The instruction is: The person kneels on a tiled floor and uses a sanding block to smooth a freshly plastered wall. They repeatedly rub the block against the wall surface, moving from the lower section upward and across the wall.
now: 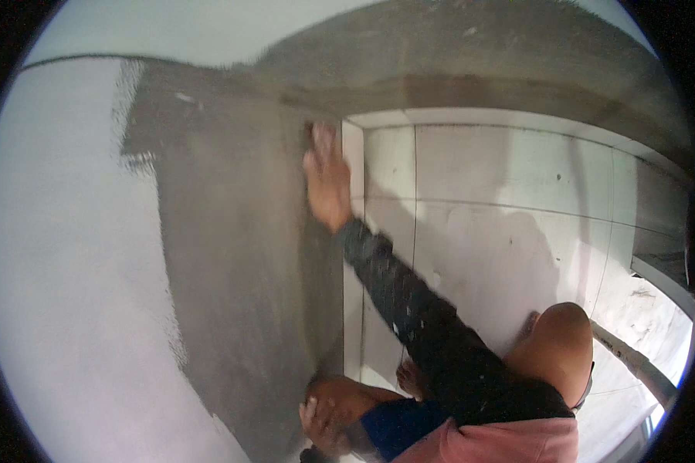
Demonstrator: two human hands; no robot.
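My right hand (328, 189) reaches up along a grey, freshly coated-looking wall surface (232, 193), near its edge beside the pale tiles. Its fingers are stretched forward but smeared by motion. A small dark patch shows at the fingertips; I cannot make out whether it is a held thing or a shadow. The dark sleeve (409, 301) on this arm is flecked with white. Low in the view, my left hand (322, 423) rests against my bent left knee, its fingers laid over it. Below that hand is a small dark object (313, 455), mostly cut off.
White wall (69, 231) borders the grey area with a ragged edge. Pale tiles (471, 262) with dark joints spread to the right, edged by a narrow raised border (353, 270). A pole-like thing (633, 359) slants at the lower right, near my bent right knee (556, 343).
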